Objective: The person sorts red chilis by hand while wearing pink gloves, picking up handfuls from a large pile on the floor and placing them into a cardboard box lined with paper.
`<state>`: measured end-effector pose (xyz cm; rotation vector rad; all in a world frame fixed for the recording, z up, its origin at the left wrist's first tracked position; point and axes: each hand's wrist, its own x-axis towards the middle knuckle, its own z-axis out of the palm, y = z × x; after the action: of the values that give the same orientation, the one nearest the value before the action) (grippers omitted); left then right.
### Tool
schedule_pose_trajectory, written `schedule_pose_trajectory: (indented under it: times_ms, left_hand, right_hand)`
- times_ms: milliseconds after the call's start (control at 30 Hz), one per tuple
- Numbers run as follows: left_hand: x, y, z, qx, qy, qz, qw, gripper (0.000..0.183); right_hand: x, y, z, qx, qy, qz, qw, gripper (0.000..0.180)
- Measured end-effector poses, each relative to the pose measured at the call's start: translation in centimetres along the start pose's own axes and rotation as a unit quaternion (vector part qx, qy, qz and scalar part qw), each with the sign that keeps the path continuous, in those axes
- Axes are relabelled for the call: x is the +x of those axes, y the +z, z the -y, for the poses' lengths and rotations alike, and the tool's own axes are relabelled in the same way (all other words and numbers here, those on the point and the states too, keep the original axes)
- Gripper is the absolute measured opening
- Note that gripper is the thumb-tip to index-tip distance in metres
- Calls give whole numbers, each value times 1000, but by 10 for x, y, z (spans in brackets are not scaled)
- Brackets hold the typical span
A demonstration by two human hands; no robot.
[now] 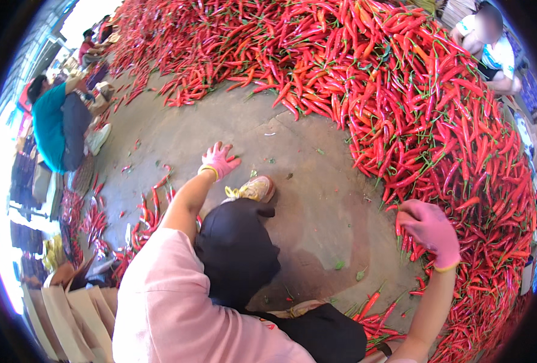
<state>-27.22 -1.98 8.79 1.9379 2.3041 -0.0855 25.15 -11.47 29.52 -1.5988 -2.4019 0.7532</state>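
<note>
My left hand (218,162), in a pink glove with a yellow cuff, reaches out over the concrete floor (295,159) with its fingers spread. Just beyond my knee and below that hand shows the toe of my shoe (258,188). On the other side, my right hand (432,232), gloved the same way, is bent down at the near edge of a big heap of red chili peppers (386,90). Its fingers curl beside a few chilies with green stems. Whether they grip one is hidden by the back of the glove.
More loose chilies (148,213) lie to my left, and a small cluster (375,313) lies near my right knee. Brown cardboard (75,317) stands at lower left. A person in teal (50,122) squats at left; another person (500,54) sits beyond the heap at right.
</note>
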Motion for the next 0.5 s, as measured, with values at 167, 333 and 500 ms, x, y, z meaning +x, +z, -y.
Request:
schedule_pose_trajectory:
  times_ms: [167, 333, 500]
  left_hand:
    - [1, 74, 31, -99, 172, -116, 973, 38]
    - [-109, 105, 116, -5, 107, 150, 983, 34]
    - [-26, 17, 120, -80, 50, 327, 940, 43]
  right_hand:
    - [81, 76, -27, -20, 23, 117, 993, 35]
    - [149, 121, 1, 32, 154, 308, 938, 40]
    - [251, 121, 26, 55, 35, 244, 968, 42]
